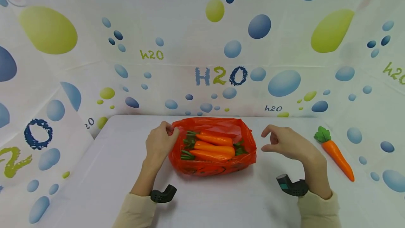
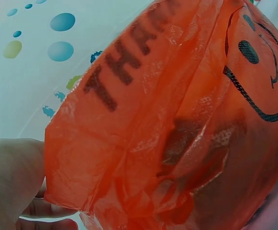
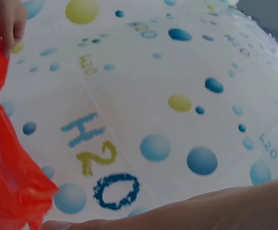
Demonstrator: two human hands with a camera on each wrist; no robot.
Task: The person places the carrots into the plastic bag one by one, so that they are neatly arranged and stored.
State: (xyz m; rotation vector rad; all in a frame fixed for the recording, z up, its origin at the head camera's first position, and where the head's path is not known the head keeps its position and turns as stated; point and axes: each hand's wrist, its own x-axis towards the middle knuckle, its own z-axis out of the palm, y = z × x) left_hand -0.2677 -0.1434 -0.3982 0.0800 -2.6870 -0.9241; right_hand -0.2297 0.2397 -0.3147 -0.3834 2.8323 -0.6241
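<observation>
A red plastic bag (image 1: 202,170) lies on the white table with its mouth spread wide. Several orange toy carrots (image 1: 215,149) with green tops sit inside it. At the bag's left rim, my left hand (image 1: 159,141) pinches the thin plastic; the left wrist view shows the bag (image 2: 129,129) edge between thumb and fingers. My right hand (image 1: 288,143) hovers just right of the bag, thumb and index finger curved and apart, holding nothing. One loose carrot (image 1: 338,157) lies right of that hand. In the right wrist view, part of the right hand (image 3: 225,206) spans the bottom.
Behind the table (image 1: 227,200) hangs a white cloth (image 1: 190,17) with blue and green dots and H2O lettering. Small black wrist cameras are strapped to the left wrist (image 1: 164,194) and right wrist (image 1: 292,185).
</observation>
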